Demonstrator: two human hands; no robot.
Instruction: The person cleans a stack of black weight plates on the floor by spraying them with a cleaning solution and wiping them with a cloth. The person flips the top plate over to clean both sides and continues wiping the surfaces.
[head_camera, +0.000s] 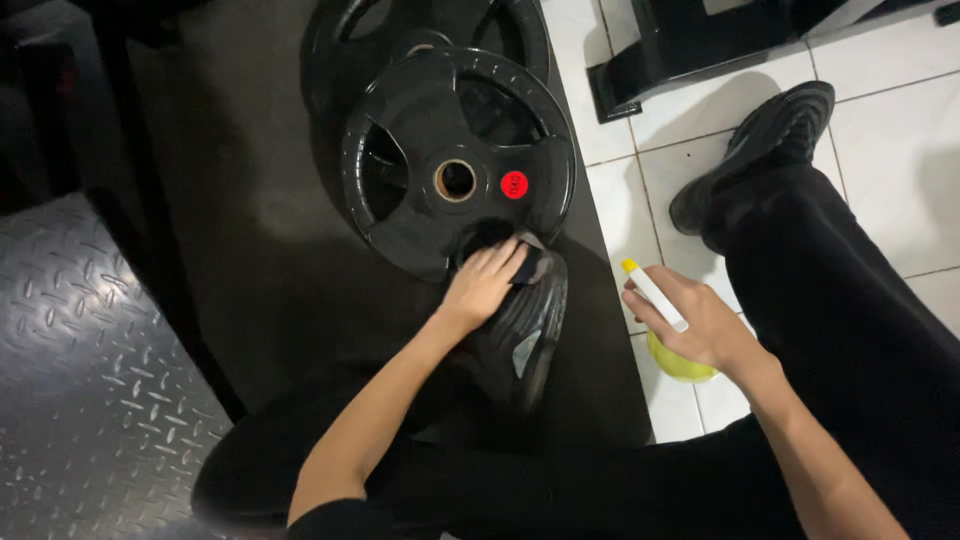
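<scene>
The person's left hand (485, 283) lies palm down, fingers extended and close together, pressing a dark cloth (533, 264) against the lower rim of a black weight plate (458, 165); the fingers are not curled around anything, and only a corner of the cloth shows past the fingertips at the hand's 2 o'clock. The weight plate lies flat on a dark rubber mat (270, 250), with a round centre hole and a red round sticker (514, 184) just beside that hole at 3 o'clock. A second black plate (400, 30) lies partly beneath it toward 12 o'clock. Directly below the left hand, at its 5 o'clock, sits the person's black shoe (525, 335), touching the wrist area. The right hand (700, 325) is closed around a yellow spray bottle (680, 362), the index finger laid along its white nozzle (655, 293), which points toward 10 o'clock and ends in a yellow tip. The bottle is held over the white tiled floor (880, 120), just beside the mat's right edge. The other black shoe (755, 150) rests on the tiles at 1 o'clock from the right hand. A steel tread plate (80, 350) occupies the 8 o'clock corner of the view.
</scene>
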